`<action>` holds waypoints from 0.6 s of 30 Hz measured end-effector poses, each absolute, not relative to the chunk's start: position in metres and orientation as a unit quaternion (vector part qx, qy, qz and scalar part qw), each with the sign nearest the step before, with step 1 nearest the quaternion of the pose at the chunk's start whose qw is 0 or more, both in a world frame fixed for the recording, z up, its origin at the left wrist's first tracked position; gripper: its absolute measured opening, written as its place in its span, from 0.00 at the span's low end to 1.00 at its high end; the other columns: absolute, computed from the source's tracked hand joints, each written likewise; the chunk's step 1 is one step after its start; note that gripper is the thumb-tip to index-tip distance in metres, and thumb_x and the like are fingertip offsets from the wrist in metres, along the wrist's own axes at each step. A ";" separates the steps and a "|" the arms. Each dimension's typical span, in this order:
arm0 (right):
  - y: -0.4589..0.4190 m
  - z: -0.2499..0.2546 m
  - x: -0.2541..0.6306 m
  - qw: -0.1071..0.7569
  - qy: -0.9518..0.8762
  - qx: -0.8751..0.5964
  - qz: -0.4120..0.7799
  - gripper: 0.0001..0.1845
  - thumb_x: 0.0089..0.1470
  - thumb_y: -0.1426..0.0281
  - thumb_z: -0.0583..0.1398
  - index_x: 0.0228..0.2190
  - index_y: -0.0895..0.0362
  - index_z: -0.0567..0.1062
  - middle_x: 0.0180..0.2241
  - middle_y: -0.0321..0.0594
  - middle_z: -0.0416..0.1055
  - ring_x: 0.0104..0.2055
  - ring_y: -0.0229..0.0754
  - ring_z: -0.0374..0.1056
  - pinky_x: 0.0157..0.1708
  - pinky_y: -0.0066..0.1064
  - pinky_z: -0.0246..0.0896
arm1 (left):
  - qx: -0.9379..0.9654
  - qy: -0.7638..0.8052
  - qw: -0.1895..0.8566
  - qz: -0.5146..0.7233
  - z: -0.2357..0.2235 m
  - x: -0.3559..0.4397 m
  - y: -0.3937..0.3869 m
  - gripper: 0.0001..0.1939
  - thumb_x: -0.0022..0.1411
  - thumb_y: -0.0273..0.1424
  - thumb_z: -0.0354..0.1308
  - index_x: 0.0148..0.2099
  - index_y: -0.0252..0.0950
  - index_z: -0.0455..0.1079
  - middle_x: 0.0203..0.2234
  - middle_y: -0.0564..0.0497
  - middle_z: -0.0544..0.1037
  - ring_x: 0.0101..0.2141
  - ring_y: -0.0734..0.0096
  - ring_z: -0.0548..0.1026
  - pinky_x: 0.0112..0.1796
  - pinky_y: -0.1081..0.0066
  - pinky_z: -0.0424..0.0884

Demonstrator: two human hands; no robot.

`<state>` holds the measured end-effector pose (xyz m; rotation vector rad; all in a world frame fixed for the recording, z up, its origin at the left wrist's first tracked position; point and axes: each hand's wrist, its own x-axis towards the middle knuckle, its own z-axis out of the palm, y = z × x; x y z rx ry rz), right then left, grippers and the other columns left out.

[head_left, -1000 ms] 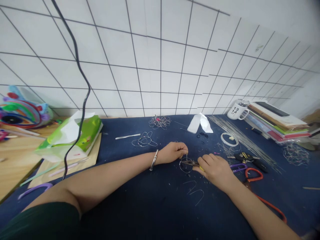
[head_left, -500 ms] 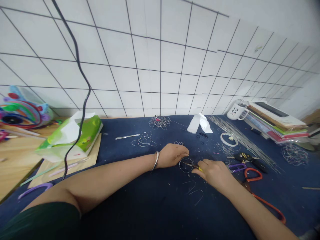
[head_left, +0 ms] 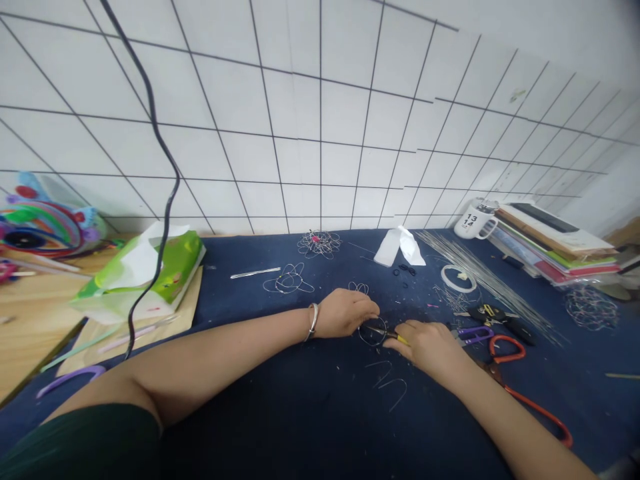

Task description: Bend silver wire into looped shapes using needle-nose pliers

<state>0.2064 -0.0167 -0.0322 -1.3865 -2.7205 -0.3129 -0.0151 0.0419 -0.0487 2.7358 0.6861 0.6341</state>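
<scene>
My left hand [head_left: 345, 312] is closed at the upper left edge of a small wire ring [head_left: 371, 344], its fingertips pinching the wire. In my right hand [head_left: 427, 347] is a pair of pliers [head_left: 395, 335] with yellow on the handles. The plier jaws reach into the ring toward my left fingertips; what exactly they grip is too small to tell. Just behind my left hand lies a small looped wire piece [head_left: 359, 288]. Bent wire offcuts [head_left: 393, 385] rest on the dark blue cloth in front of the ring.
Red-handled scissors [head_left: 537, 407], purple-handled snips [head_left: 475, 335] and black-and-yellow pliers [head_left: 487, 313] lie beside my right forearm. Behind them are straight wires [head_left: 480, 273], a white coil [head_left: 459, 279] and a mug [head_left: 473, 222]. A tissue pack [head_left: 145, 273] sits left, near a hanging black cable [head_left: 156, 127].
Both hands stay nearly in place. My left fingers have shifted very slightly right at the ring, and the ring and pliers have barely moved.
</scene>
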 end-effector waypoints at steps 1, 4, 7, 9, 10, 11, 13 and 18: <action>-0.017 -0.032 0.206 0.034 -0.885 -0.454 -0.099 0.21 0.55 0.54 0.49 0.25 0.56 0.71 0.22 0.36 0.69 0.24 0.38 0.67 0.21 0.28 0.45 | 0.939 0.234 0.127 0.217 -0.049 -0.015 0.042 0.14 0.63 0.32 0.41 0.43 0.35 0.66 0.32 0.46 0.73 0.34 0.71 0.69 0.36 0.73 0.62; -0.016 -0.034 0.207 0.035 -0.886 -0.453 -0.092 0.21 0.55 0.54 0.49 0.25 0.56 0.70 0.23 0.36 0.69 0.24 0.37 0.66 0.21 0.27 0.45 | 0.935 0.245 0.145 0.213 -0.049 -0.015 0.042 0.14 0.63 0.32 0.42 0.43 0.36 0.66 0.33 0.46 0.73 0.34 0.71 0.69 0.37 0.73 0.62; -0.013 -0.035 0.207 0.050 -0.886 -0.451 -0.090 0.21 0.54 0.54 0.49 0.24 0.56 0.70 0.23 0.36 0.68 0.24 0.36 0.65 0.21 0.27 0.46 | 0.926 0.261 0.170 0.213 -0.049 -0.014 0.042 0.13 0.63 0.32 0.42 0.43 0.37 0.66 0.34 0.47 0.73 0.35 0.71 0.70 0.38 0.73 0.62; -0.011 -0.035 0.207 0.063 -0.883 -0.456 -0.093 0.21 0.54 0.53 0.49 0.25 0.56 0.70 0.23 0.37 0.68 0.25 0.36 0.65 0.22 0.27 0.47 | 0.913 0.286 0.182 0.228 -0.048 -0.013 0.044 0.13 0.63 0.32 0.42 0.42 0.37 0.66 0.34 0.48 0.74 0.36 0.71 0.70 0.39 0.73 0.62; -0.011 -0.035 0.206 0.070 -0.880 -0.460 -0.097 0.21 0.54 0.53 0.49 0.26 0.56 0.70 0.24 0.37 0.67 0.25 0.36 0.65 0.23 0.27 0.47 | 0.903 0.305 0.184 0.238 -0.048 -0.012 0.045 0.13 0.63 0.33 0.42 0.42 0.37 0.66 0.35 0.49 0.74 0.36 0.71 0.70 0.40 0.73 0.62; -0.010 -0.035 0.206 0.076 -0.875 -0.466 -0.103 0.21 0.54 0.53 0.49 0.27 0.56 0.70 0.24 0.38 0.67 0.26 0.37 0.64 0.23 0.27 0.48 | 0.893 0.326 0.185 0.247 -0.048 -0.012 0.046 0.13 0.63 0.33 0.41 0.41 0.37 0.66 0.35 0.49 0.74 0.36 0.71 0.70 0.40 0.73 0.62; -0.010 -0.035 0.205 0.085 -0.865 -0.481 -0.115 0.21 0.54 0.53 0.49 0.28 0.57 0.70 0.25 0.39 0.67 0.28 0.38 0.64 0.25 0.27 0.50 | 0.880 0.357 0.181 0.257 -0.049 -0.010 0.048 0.13 0.64 0.33 0.41 0.41 0.37 0.66 0.35 0.49 0.74 0.36 0.71 0.70 0.39 0.74 0.63; -0.012 -0.035 0.202 0.085 -0.862 -0.492 -0.087 0.20 0.54 0.54 0.50 0.29 0.57 0.70 0.27 0.40 0.66 0.31 0.40 0.64 0.29 0.29 0.53 | 0.903 0.321 0.182 0.222 -0.054 -0.008 0.049 0.13 0.63 0.33 0.41 0.41 0.37 0.66 0.35 0.49 0.74 0.38 0.71 0.70 0.41 0.74 0.62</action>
